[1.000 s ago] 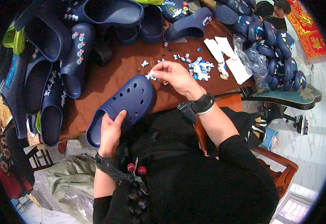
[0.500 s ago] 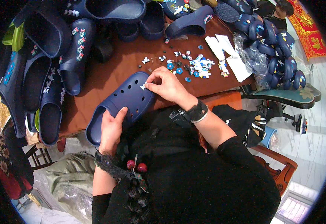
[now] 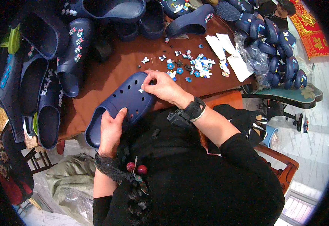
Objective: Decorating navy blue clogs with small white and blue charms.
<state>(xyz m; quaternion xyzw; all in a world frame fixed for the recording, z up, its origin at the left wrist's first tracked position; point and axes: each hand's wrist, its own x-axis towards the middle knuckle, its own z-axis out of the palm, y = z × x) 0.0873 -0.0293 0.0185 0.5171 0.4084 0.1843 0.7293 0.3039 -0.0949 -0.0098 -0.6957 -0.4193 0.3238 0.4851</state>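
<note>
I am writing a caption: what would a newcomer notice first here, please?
In the middle, the left hand holds a navy clog; the right hand pinches a small white charm at its toe. Beyond lie scattered charms on a brown cloth. More clogs crowd the upper left.

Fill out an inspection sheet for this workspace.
Surface: brown cloth over the table.
Work pieces: navy clog with holes; white charm at its upper, whether seated unclear.
Clutter: loose charms, paper pieces, other clogs at left and far side.
Hands: left hand holds the navy clog near its opening; right hand has fingertips at the white charm.
Cables: nothing clearly seen.
Surroundings: green side surface, wooden chair, another person partly visible.
</note>
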